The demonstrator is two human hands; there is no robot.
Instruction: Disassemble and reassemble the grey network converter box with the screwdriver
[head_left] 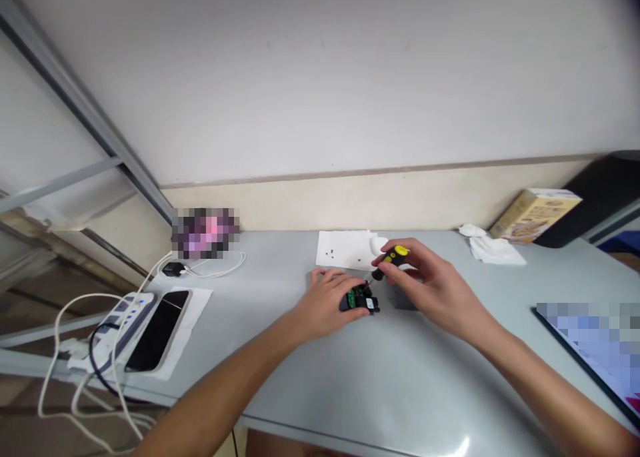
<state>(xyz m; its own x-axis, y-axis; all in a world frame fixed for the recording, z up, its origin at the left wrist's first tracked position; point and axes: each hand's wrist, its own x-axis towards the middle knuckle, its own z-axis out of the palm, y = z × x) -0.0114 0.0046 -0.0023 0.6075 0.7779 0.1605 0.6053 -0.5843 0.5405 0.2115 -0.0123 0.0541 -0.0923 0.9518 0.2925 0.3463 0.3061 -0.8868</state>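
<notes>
A small opened black device with a green circuit board [351,298] lies on the grey table, its kind not clear. Around its left side and edges, my left hand [323,305] holds it down with bent fingers. My right hand [425,277] grips a black and yellow screwdriver [391,260], tilted so that its shaft points down and left into the device. Whether the tip sits in a screw is too small to tell. Just behind, a white sheet of paper [340,250] carries several tiny dark pieces. A smooth white object [379,245] rests at the paper's right side, partly behind my right hand.
To the left are a phone [159,330] on white paper, a power strip [113,330], loose white cables and a black charger [173,269]. Crumpled tissue [495,250] and a yellow box [537,215] stand back right. A screen [590,350] lies at the right edge.
</notes>
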